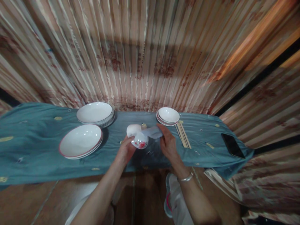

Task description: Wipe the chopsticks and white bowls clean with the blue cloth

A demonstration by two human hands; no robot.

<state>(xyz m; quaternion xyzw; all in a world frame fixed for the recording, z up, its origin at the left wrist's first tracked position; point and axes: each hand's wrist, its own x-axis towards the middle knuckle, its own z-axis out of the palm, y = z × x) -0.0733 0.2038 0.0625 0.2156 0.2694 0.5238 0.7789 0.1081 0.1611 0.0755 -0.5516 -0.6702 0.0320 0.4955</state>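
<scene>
My left hand (127, 150) is closed on a small white bowl (140, 143) with a red flower pattern, tilted above the table. Part of the bowl is covered by a thin whitish sheet (152, 132). The other end of that sheet is pinched in my right hand (168, 142); whether it is cloth or plastic I cannot tell. Just beyond my right hand stands a stack of small white bowls (168, 115). Several light wooden chopsticks (183, 135) lie beside that stack.
A blue-green cloth (201, 156) covers the narrow table. At the left stand a stack of white plates (95, 112) and a stack of red-rimmed bowls (81, 140). A black phone (232, 145) lies near the right end. Patterned curtains (140, 62) hang close behind the table.
</scene>
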